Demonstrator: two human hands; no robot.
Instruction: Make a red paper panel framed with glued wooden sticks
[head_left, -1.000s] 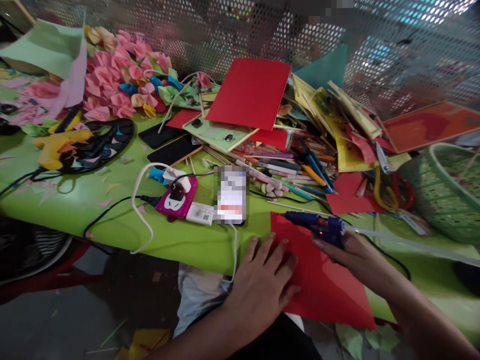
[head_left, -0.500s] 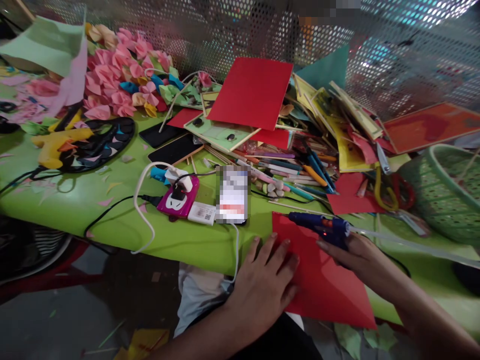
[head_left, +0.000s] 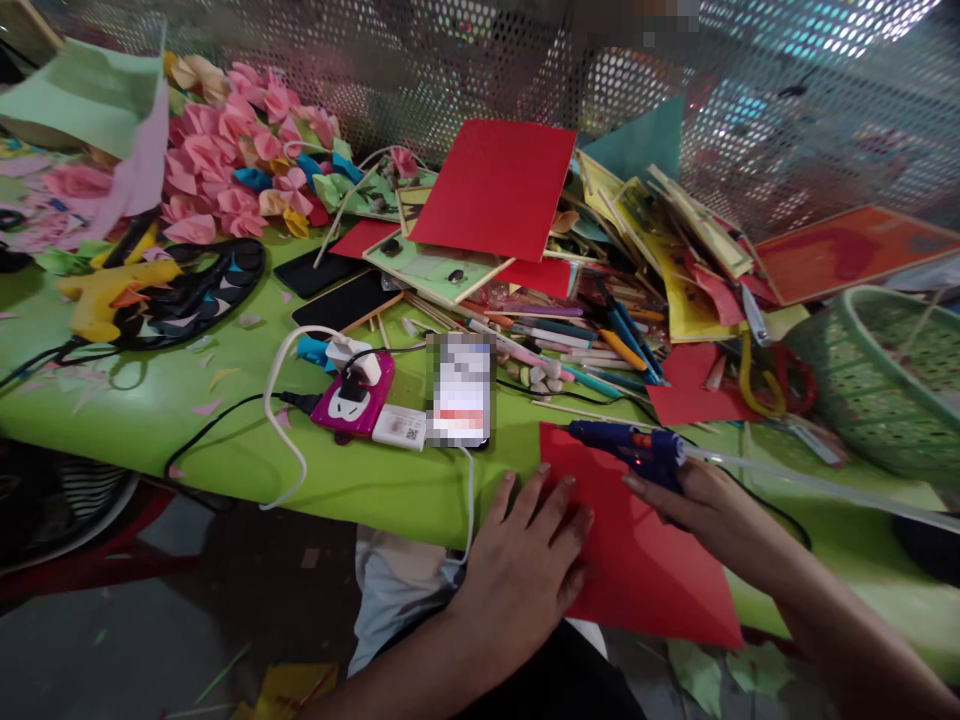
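Note:
A sheet of red paper [head_left: 660, 570] lies at the table's front edge, its near part reaching past the edge. My left hand [head_left: 525, 545] rests on the sheet's left side, fingers spread, holding nothing. In my right hand [head_left: 694, 490] is a dark blue glue gun [head_left: 630, 441], held above the sheet with its nozzle over the far left corner. A small red light glows on the gun, and a long clear glue stick [head_left: 817, 484] sticks out of its back. Close to my left fingers lies a phone [head_left: 461, 390] with its screen lit and partly blurred.
Left of the phone stands a magenta power strip [head_left: 375, 390] with plugs and cables. Pens [head_left: 577, 335], sticks and paper-covered frames pile up behind. A green basket [head_left: 885, 390] stands at right. Pink paper flowers [head_left: 225, 150] and a yellow glue gun [head_left: 112, 295] are at left.
The glue gun's nozzle has moved very slightly left relative to the sheet's corner. The whole view has shifted a little; my left hand keeps its place on the paper.

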